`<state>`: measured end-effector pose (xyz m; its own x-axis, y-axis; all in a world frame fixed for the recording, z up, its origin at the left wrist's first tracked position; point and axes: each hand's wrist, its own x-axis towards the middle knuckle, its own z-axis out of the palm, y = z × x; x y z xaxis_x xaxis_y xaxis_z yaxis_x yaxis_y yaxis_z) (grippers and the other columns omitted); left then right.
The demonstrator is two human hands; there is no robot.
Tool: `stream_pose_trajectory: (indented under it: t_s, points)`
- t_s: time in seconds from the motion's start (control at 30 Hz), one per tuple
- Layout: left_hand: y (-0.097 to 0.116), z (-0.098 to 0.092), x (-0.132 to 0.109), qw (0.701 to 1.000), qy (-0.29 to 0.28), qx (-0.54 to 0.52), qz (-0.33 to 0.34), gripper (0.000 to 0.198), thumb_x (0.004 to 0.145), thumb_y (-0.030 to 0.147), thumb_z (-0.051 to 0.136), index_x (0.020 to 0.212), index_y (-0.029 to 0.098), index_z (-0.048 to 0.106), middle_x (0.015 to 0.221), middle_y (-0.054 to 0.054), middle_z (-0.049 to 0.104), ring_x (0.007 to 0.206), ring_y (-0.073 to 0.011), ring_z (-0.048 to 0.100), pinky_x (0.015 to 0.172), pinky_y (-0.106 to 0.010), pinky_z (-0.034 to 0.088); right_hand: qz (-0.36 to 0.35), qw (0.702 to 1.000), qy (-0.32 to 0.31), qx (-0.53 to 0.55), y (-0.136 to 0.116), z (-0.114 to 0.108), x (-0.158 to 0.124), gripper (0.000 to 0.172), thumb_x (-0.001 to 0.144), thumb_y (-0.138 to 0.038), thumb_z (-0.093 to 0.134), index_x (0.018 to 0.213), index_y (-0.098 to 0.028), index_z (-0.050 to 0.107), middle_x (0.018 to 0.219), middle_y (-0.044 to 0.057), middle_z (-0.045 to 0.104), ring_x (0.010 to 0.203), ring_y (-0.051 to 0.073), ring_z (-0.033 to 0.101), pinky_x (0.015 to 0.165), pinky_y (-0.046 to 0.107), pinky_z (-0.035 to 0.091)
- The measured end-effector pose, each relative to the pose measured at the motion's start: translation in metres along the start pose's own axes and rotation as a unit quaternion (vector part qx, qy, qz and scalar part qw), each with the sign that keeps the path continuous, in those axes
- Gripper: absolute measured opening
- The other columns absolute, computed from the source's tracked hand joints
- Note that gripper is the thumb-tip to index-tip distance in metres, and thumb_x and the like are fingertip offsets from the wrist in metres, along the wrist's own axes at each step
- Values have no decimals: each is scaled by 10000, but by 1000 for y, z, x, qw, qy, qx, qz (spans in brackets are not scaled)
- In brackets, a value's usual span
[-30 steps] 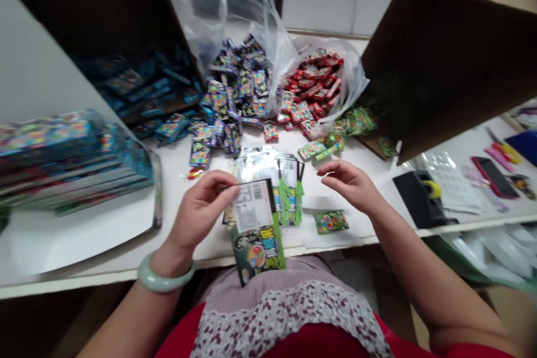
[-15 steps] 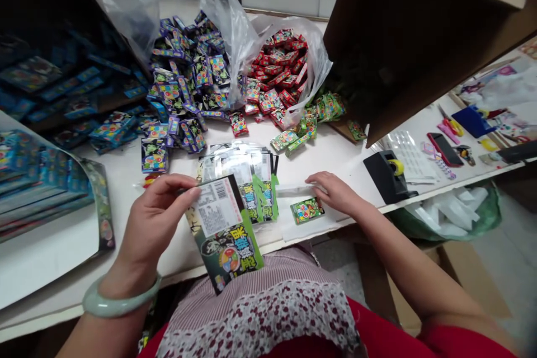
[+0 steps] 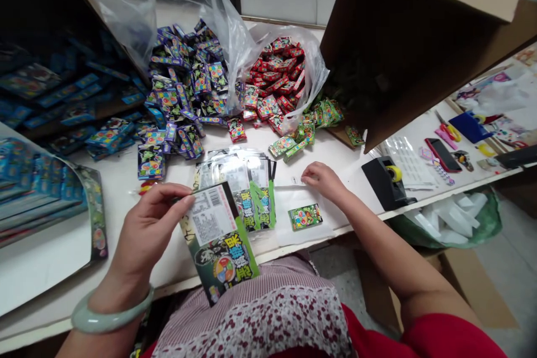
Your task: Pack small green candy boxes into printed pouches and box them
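Two hands are in view. What does each one have hold of?

The left hand (image 3: 145, 232) is mostly closed on a green-and-black printed packet (image 3: 220, 251), its curled fingers (image 3: 176, 193) at the packet's far left edge. Whether the thumb is also on the packet cannot be told. The right hand (image 3: 323, 182) lies palm-down and partly open, with loosely curved fingers, and has hold of nothing visible.

How is the packet oriented, and where is it?

It is held flat-faced toward the camera, tilted slightly off the table's line. Its long axis runs from far left to near right. A white barcode label (image 3: 207, 215) sits at the far end, and the near end overhangs the front edge of the white worktable (image 3: 121, 196), above a striped skirt (image 3: 251, 313).

What lies next to the right hand?

A small white slip (image 3: 294, 180) lies just left of its fingertips. A small green packet (image 3: 305, 217) sits on a clear plastic sheet (image 3: 297, 218), near the hand. Between the hands is a stack of clear-backed packets (image 3: 235, 179).

What is farther off?

Far away on the table are a heap of purple packets (image 3: 184, 84) and red packets (image 3: 272, 78) in a plastic bag. A black tape dispenser (image 3: 386, 182) stands to the right.
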<state>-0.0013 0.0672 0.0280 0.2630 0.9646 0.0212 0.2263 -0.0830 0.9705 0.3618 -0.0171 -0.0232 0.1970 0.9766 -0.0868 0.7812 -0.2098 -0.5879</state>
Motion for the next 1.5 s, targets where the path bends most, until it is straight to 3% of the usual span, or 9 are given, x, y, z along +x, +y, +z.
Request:
stream_pose_trajectory:
  t_s: [0.23, 0.47, 0.57, 0.67, 0.8, 0.9, 1.1, 1.3, 1.5]
  points:
    - [2, 4, 1, 1000, -2, 2, 25, 108, 796, 267, 670, 856, 199, 611, 860, 11, 607, 790, -138, 549, 688, -236, 457, 61, 997, 49, 30, -2, 6, 0, 50, 778, -205, 584, 731, -206, 600, 813, 35, 631, 718, 170, 579, 723, 314, 433]
    - [6, 9, 1, 999, -12, -13, 50, 117, 780, 283, 674, 824, 206, 598, 849, -8, 598, 787, -158, 569, 690, -267, 481, 111, 976, 77, 173, -1, -18, 1, 270, 791, -470, 556, 740, -207, 529, 678, 14, 624, 631, 165, 627, 585, 296, 498]
    - [9, 13, 1, 997, -20, -15, 78, 103, 785, 253, 666, 821, 199, 585, 824, -5, 587, 784, -153, 565, 698, -270, 475, 59, 957, 91, 269, -41, -34, 3, 292, 751, -489, 647, 752, -205, 577, 695, -4, 607, 646, 133, 577, 618, 276, 479]
    - [11, 15, -2, 994, -41, -15, 105, 82, 815, 235, 640, 839, 192, 574, 815, -2, 571, 781, -139, 552, 695, -264, 456, -33, 924, -14, 380, -104, -37, 4, 219, 723, -401, 732, 730, -211, 624, 719, -9, 615, 656, 120, 539, 636, 267, 454]
    - [16, 13, -8, 991, -63, -23, 116, 64, 864, 230, 597, 846, 187, 554, 826, -3, 553, 787, -131, 536, 706, -271, 437, -109, 893, -139, 415, -179, -19, 9, 205, 699, -371, 753, 665, -203, 640, 895, 35, 645, 836, 158, 582, 772, 319, 464]
    - [20, 11, -12, 990, -74, -40, 117, 58, 885, 221, 565, 845, 183, 547, 833, -7, 545, 798, -133, 529, 724, -282, 430, -101, 893, -178, 401, -204, -1, 17, 247, 666, -386, 764, 614, -192, 620, 947, 47, 645, 862, 165, 577, 798, 339, 452]
    - [20, 13, -13, 988, -69, -83, 114, 89, 900, 238, 516, 835, 182, 537, 814, -7, 533, 775, -136, 503, 687, -281, 416, -39, 896, -223, 382, -206, 14, 25, 262, 635, -404, 770, 616, -202, 605, 736, 14, 639, 699, 141, 544, 664, 301, 451]
    - [14, 18, -13, 986, -42, -84, 135, 118, 873, 296, 604, 864, 193, 546, 821, -5, 543, 787, -142, 520, 710, -292, 430, -37, 905, -194, 376, -205, 24, 23, 246, 649, -410, 749, 630, -204, 614, 711, 13, 643, 687, 142, 555, 662, 298, 455]
    - [6, 20, -15, 984, 3, -55, 171, 152, 833, 237, 669, 873, 200, 527, 835, -4, 541, 793, -139, 541, 727, -293, 454, -13, 906, -210, 368, -205, 27, 24, 158, 679, -322, 707, 642, -212, 600, 711, 6, 631, 680, 141, 542, 652, 291, 439]
